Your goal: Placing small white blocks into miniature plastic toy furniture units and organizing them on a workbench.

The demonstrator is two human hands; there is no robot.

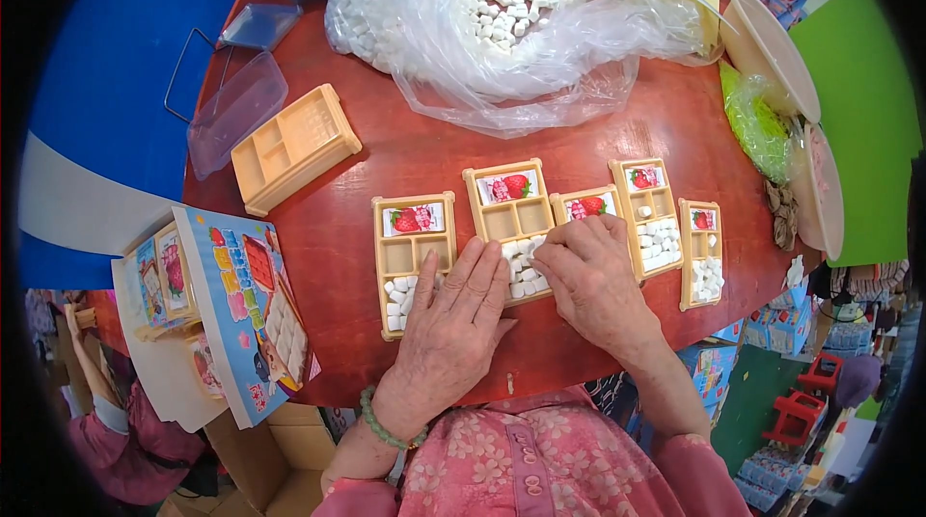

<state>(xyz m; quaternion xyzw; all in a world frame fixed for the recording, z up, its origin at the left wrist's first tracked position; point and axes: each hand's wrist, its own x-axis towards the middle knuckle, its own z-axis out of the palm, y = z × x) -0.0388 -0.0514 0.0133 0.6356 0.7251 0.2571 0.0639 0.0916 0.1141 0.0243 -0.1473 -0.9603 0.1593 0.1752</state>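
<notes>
Several tan plastic trays with strawberry cards lie in a row on the red table [386, 155]. My left hand [453, 324] rests flat, fingers spread, across the left tray [413, 261] and the edge of the second tray [511, 213], touching small white cubes [521, 271]. My right hand [590, 278] lies palm down over the third tray [586, 204], with its fingertips curled on the white cubes between the trays. Two more trays [651, 218] [701, 252] to the right hold white cubes.
A big clear plastic bag of white cubes [502, 6] fills the table's far side. A stack of empty tan trays [294, 146] and clear lids [236, 107] lie at the left. Printed boxes [241, 295] sit at the near left, and bowls [772, 49] at the right.
</notes>
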